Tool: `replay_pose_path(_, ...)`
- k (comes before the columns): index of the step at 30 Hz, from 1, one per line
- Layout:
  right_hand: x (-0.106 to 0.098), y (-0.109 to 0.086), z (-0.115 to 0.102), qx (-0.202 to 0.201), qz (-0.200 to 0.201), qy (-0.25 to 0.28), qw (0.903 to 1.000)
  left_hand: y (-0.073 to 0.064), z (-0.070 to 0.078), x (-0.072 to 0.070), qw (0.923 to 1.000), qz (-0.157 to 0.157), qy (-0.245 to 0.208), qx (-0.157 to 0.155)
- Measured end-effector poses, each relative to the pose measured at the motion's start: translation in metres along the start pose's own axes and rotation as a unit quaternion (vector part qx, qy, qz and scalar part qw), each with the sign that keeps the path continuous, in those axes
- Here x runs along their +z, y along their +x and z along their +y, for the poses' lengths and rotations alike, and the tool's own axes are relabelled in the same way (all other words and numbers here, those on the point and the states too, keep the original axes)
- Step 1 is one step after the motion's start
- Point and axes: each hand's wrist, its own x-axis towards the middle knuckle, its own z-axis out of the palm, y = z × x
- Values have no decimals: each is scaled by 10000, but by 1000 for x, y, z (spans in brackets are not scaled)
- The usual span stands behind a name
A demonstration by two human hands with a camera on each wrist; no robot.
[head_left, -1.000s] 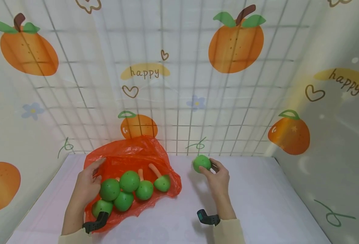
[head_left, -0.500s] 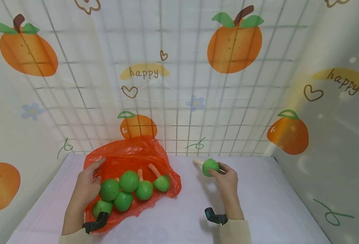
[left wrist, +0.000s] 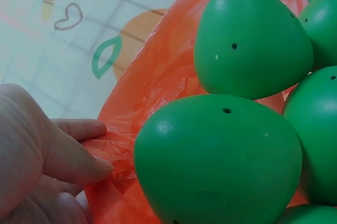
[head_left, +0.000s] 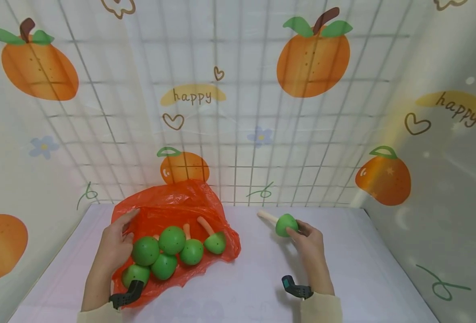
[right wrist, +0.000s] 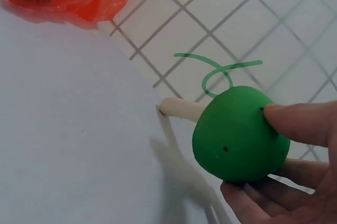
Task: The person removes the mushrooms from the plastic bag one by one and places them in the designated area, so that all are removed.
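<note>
My right hand [head_left: 308, 242] holds a toy mushroom [head_left: 286, 225] by its green, dark-dotted cap, thumb on one side and fingers on the other. Its pale stem points to the far left, as the right wrist view also shows. At the left, a red plastic bag [head_left: 157, 197] lies with its mouth spread towards me. Several more green mushrooms [head_left: 172, 240] rest in its opening, some with stems showing. My left hand [head_left: 116, 242] pinches the bag's left edge between thumb and fingers, close beside the caps [left wrist: 218, 158] in the left wrist view.
A white table [head_left: 246, 287] carries everything. Behind it and at both sides hang pale sheets printed with oranges [head_left: 313, 63], with a wire grid [head_left: 230, 148] at the back. Each wrist wears a black camera [head_left: 296, 289].
My right hand has moved right and nearer to me with the mushroom, which has turned so that its stem shows. The left hand and the bag have stayed put.
</note>
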Motion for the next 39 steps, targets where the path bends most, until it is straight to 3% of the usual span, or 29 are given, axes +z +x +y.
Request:
replay_pose_path(11, -4, 3, 12, 129, -269, 423, 9987, -1, 1, -1, 10000, -14, 10, -30)
replay_pose_path(39, -10, 4, 5, 97, -332, -237, 9991, 0, 1, -1, 10000, 4, -30, -79)
